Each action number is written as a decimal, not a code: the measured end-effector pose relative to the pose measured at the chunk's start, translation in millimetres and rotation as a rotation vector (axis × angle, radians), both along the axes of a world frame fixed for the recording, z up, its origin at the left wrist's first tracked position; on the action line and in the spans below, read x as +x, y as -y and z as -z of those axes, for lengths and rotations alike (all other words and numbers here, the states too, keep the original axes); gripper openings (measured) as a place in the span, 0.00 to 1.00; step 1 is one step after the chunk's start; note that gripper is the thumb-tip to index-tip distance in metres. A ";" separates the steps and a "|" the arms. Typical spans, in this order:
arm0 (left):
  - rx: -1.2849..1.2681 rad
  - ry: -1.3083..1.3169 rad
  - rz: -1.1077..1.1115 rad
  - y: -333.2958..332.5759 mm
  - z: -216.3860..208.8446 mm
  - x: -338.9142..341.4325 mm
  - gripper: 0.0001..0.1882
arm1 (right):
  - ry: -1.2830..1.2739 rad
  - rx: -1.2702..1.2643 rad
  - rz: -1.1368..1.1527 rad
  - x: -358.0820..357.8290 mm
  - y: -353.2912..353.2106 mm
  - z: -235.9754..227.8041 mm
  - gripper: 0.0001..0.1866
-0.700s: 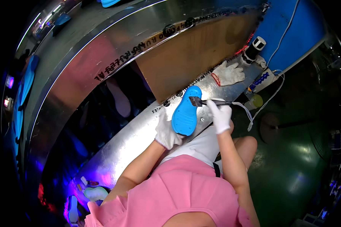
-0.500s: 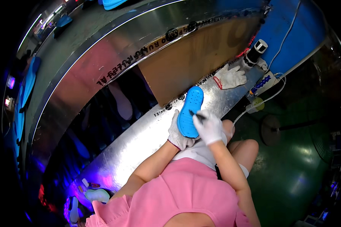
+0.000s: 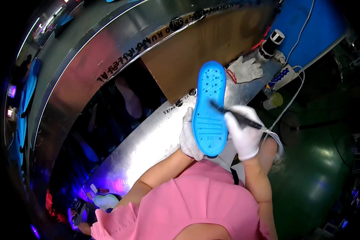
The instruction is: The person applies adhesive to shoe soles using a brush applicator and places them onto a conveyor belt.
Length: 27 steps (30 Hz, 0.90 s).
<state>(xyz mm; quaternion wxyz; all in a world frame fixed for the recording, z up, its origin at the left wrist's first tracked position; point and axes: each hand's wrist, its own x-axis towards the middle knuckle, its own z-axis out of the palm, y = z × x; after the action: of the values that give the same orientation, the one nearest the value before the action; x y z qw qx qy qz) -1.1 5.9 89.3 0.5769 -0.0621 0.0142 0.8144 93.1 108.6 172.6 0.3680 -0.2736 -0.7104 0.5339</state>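
Evidently, the blue sole sits between the left hand, clamped on its left edge, probably for steadiness, and the right hand; the latter grips a black brush angled over the sole's middle.

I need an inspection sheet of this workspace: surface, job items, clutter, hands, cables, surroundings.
Surface: shiny metal bench.
Job items: blue shoe sole, held up; black-handled brush, blurred tip at the sole's middle.
Clutter: white glove and white-topped black container toward the bench's right end.
Hands: both gloved; left hand holds the sole's left side, right hand grips the brush.
Cables: white cord right of the brush; thin cable along blue panel.
Surroundings: cardboard sheet behind the bench; green floor at right.
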 end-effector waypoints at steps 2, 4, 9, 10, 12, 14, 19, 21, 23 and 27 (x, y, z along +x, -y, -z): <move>-0.113 -0.014 -0.002 -2.4 -26.4 9.1 0.42 | -0.009 0.569 -0.062 7.9 -3.8 -3.8 0.08; 0.021 -0.292 -0.005 -7.9 -20.1 11.9 0.41 | 0.089 0.865 -0.347 15.7 19.4 -11.8 0.09; -0.092 -0.078 -0.027 -11.1 -8.2 -16.6 0.52 | -0.085 -0.017 -0.095 11.0 7.9 -11.5 0.08; -0.094 -0.078 -0.030 -10.9 -8.1 -16.7 0.52 | 0.006 0.414 -0.043 12.8 -1.7 -10.6 0.09; 0.124 -0.255 0.055 -11.3 -11.8 -19.6 0.52 | -0.105 0.658 -0.224 16.9 16.4 -12.0 0.10; 0.162 -0.227 0.147 -10.3 -16.0 -26.4 0.55 | -0.060 0.611 -0.279 22.1 39.0 -16.1 0.10; 0.155 -0.301 0.044 -11.1 -21.3 -38.1 0.52 | -0.071 0.366 -0.061 17.3 19.6 -4.1 0.10; 0.114 -0.288 0.054 -12.9 -20.8 -43.6 0.52 | -0.122 0.593 -0.209 23.4 37.9 -13.5 0.11; 0.368 -0.213 0.194 -16.8 -28.7 -47.1 0.50 | -0.049 0.220 -0.307 23.4 41.4 -9.2 0.09; 0.262 -0.327 0.376 -17.7 -40.6 -65.2 0.49 | -0.005 0.184 -0.415 24.1 14.0 -11.3 0.08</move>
<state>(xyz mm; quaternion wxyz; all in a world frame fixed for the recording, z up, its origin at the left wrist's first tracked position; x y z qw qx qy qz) -66.3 23.7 129.9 0.7110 0.1492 0.0131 0.6871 117.2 94.6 183.9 0.2752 -0.0856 -0.7962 0.5320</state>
